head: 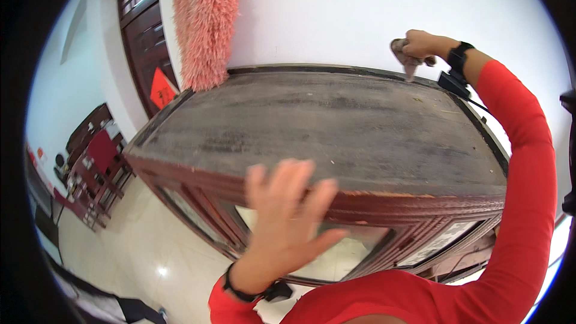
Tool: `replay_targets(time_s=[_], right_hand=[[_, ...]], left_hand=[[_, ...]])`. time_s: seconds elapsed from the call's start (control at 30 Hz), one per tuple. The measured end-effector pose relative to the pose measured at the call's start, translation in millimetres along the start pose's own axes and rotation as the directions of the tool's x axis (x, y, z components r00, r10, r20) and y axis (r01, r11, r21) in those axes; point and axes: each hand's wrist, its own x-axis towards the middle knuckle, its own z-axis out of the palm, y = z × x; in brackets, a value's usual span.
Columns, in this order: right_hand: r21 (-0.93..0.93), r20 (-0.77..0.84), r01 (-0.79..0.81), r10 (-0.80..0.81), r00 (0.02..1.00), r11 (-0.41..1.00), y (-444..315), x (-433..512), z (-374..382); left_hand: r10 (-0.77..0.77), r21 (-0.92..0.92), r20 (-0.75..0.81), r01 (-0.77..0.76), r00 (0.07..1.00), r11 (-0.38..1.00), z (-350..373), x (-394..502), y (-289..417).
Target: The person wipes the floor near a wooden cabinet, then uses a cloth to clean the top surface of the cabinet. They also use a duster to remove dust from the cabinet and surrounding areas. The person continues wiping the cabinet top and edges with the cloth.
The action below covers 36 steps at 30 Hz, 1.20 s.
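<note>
My right hand point(418, 45) is closed on a crumpled greyish-brown cloth point(408, 64), held at the back right edge of a tall wooden cabinet near the white wall. The cloth's lower tip hangs down by the dark rear rim. The cabinet top point(306, 121) looks dusty and dark, with small bits of debris on it. In front of the cabinet's reddish-brown front edge, my left hand point(288, 220) is raised with its fingers spread, blurred and holding nothing. Both wrists wear black straps with small black devices.
A pink shaggy fabric piece point(209, 27) hangs down to the back left corner of the cabinet. Glass panels point(342, 256) are set in its front. Farther left stand a dark wooden door point(150, 45), a red paper decoration point(162, 90) and wooden chairs point(101, 153).
</note>
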Motion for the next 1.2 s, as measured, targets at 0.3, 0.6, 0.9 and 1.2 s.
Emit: replay_targets(time_s=[0.3,0.6,0.9,1.2], right_hand=[[-0.25,0.318,0.138,-0.053,0.947,0.958,-66,93,67],[-0.531,0.313,0.131,0.051,0.948,0.837,-64,220,204],[-0.62,0.336,0.236,-0.018,0.942,0.748,-184,269,188],[-0.457,0.279,0.434,-0.338,0.899,0.776,-398,319,174]], left_hand=[[-0.266,0.258,0.032,0.249,0.963,0.934,-51,-68,-184],[-0.239,0.148,-0.017,0.239,0.971,0.96,-36,-85,-201],[-0.204,0.139,-0.031,0.206,0.979,0.969,-34,-85,-202],[-0.203,0.097,-0.04,0.206,0.978,0.974,-32,-88,-202]])
